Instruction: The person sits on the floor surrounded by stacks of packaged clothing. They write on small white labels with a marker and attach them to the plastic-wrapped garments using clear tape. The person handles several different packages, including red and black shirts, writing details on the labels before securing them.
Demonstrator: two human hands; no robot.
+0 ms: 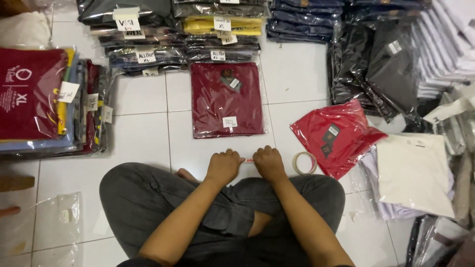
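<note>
I sat cross-legged on a white tiled floor (292,84), looking down at my own hands, which rested side by side on the tiles just ahead of my knees. My left hand (223,166) was curled into a loose fist, knuckles up. My right hand (268,163) was curled the same way. Between them ran a short, thin strip (246,160), pale with red marks, and each fist pinched one end so it lay stretched flat; I could not tell what the strip was made of.

At 12 o'clock from my hands, near but not touching, lay a folded maroon shirt in a clear bag (227,99), square to me as if set within easy reach. At 3 o'clock, just beside my right hand, a roll of tape (305,162) lay flat on the floor. Past it, at 2 o'clock, a bagged red shirt (335,136) sat tilted, partly over a white bagged garment (413,173). Stacks of bagged shirts (183,34) lined the far edge at 12 o'clock, and another pile (44,99) stood at 10 o'clock.
</note>
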